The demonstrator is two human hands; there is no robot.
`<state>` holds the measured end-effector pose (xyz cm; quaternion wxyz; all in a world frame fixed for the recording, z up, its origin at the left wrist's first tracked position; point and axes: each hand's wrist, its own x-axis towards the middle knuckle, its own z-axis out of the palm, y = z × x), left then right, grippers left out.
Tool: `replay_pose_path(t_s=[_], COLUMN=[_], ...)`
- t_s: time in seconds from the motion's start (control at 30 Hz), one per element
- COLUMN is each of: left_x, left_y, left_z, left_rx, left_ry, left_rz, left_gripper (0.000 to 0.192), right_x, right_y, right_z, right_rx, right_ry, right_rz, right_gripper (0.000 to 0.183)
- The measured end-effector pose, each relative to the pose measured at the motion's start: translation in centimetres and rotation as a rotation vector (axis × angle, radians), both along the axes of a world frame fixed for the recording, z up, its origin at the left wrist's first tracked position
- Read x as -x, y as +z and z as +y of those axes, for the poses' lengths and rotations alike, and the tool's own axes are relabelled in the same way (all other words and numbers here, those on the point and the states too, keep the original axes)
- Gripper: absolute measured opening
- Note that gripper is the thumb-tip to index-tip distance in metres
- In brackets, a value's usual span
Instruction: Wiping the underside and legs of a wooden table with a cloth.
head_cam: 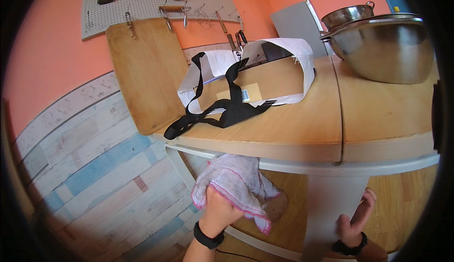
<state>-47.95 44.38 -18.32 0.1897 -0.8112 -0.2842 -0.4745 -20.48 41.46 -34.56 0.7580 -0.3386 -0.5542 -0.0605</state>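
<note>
My left hand [221, 208] grips a whitish cloth with pink edging [234, 180], bunched up and draped over the fingers. It is below the front edge of the wooden tabletop [294, 120]. At the lower right, my right hand [356, 217] has its thumb and fingers apart, at the right edge of a pale upright panel [324, 205] beneath the table. The thumb overlaps that edge; whether the hand grips the panel cannot be made out. Both wrists wear black bands.
On the table stand a white bag with black straps [232, 77] holding a cardboard box [273, 81], and large steel bowls [390, 52]. A wooden board [149, 77] leans at the left. Utensils hang from a pegboard [120, 10]. White frame bars [390, 168] run below the tabletop.
</note>
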Motion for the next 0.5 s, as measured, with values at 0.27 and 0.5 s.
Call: replay_pose_path(t_s=[0.27,0.5], left_x=[6.4,0.7], left_y=[-0.4,0.7], left_z=[5.6,2.2], left_rx=[0.223,0.301], left_ry=[0.395,0.112], left_rz=[-0.248,-0.211], left_gripper=[0.023,0.011], right_x=[-1.7,1.9], right_y=[-0.3,7.8], right_z=[-1.9,-7.2], right_rx=[0.009,-0.152], right_ry=[-0.008,-0.215], right_rz=[-0.087,-0.504], right_gripper=[0.070,0.022])
